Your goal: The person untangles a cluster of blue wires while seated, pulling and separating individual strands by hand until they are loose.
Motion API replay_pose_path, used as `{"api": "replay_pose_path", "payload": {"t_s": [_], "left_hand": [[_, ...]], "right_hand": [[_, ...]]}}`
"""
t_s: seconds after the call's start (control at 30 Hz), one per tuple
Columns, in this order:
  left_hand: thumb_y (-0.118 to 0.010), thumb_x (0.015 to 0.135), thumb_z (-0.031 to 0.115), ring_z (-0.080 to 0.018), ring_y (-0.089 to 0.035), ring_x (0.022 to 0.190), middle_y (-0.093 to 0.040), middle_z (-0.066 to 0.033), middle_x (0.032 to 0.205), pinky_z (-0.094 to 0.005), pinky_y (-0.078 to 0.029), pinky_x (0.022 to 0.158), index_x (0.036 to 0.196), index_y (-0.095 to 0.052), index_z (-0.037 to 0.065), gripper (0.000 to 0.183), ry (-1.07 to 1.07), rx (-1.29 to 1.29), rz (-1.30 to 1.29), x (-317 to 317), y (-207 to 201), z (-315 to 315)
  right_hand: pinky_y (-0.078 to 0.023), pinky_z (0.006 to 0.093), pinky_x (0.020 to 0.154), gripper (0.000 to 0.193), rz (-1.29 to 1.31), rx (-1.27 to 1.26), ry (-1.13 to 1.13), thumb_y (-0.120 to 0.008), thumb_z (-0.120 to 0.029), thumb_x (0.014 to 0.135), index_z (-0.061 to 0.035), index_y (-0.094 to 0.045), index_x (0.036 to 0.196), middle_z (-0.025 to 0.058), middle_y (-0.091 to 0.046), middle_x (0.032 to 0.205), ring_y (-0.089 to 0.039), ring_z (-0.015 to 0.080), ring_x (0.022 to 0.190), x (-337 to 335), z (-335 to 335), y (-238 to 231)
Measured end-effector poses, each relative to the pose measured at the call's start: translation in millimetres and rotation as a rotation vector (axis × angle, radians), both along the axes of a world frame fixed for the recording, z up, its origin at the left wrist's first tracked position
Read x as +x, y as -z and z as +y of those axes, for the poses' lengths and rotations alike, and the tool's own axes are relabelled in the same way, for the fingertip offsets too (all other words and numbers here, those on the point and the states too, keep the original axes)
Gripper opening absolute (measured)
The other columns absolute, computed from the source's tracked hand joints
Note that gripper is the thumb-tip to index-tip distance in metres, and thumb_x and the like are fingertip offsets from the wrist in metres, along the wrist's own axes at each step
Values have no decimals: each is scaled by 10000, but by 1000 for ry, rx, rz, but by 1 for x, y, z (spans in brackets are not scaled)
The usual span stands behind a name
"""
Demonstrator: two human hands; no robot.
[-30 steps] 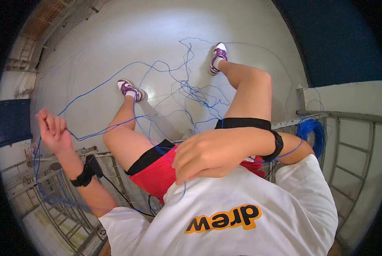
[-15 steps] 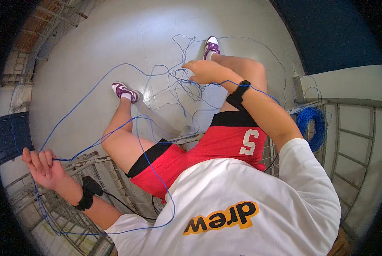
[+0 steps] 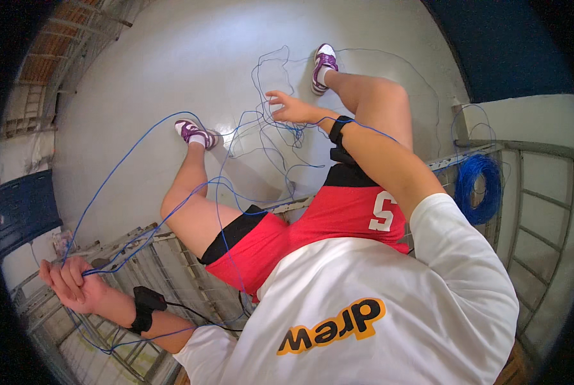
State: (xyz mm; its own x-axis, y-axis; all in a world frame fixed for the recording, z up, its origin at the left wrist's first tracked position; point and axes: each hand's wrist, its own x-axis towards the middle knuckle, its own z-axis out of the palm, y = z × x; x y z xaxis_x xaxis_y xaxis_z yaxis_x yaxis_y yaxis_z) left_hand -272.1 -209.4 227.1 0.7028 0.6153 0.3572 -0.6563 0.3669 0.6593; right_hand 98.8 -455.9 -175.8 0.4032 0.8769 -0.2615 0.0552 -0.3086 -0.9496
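My left hand [image 3: 75,283], out at the far left, has its fingers curled round several strands of thin blue wire [image 3: 216,179]. Loops of the wire trail from this hand down past my forearm and across my lap. Over the floor between my legs, my right hand [image 3: 291,108] has its fingers stretched and thumb apart, by a loose tangle of the same wire [image 3: 293,136]. One strand passes the right wrist and lies along that forearm. Whether any strand touches the right palm is hidden.
A thick coil of blue wire [image 3: 464,187] hangs on a metal rack [image 3: 550,199] at the right. I sit on metal framework [image 3: 171,256], feet in purple-and-white shoes [image 3: 324,64] on the pale floor. Dark blue panels stand at far right and left.
My left hand has dropped slightly and moved right, with the wire in it. My right hand has shifted a little left. The wire loop over my lap has shrunk and shifted left.
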Motion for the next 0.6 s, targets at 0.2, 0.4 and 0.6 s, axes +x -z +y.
{"api": "replay_pose_path", "payload": {"t_s": [0.2,0.4,0.6], "left_hand": [[-299,1024,162,-53,-302,297,-396,13,441,-225,-222,383,832,-428,86,243,-13,64,41,-9,-2,-3],[-304,1042,214,-58,-277,349,-365,19,495,-227,-219,410,895,-469,63,268,7,76,88,-8,30,7],[-405,1028,354,-77,-286,445,-430,20,710,-238,-255,462,1018,-539,87,299,-262,217,591,-10,114,54]], "right_hand": [[-484,277,857,464,570,143,-39,-637,-128,884,-75,-450,1305,71,-576,1233,-570,129,1049,-2,9,-15],[-499,257,775,117,520,265,-51,-613,-172,923,-82,-558,975,36,-658,972,-625,112,882,4,1,-21],[-496,258,697,103,211,398,163,-608,-146,918,-60,-567,958,37,-647,848,-619,107,792,19,-11,-28]]}}
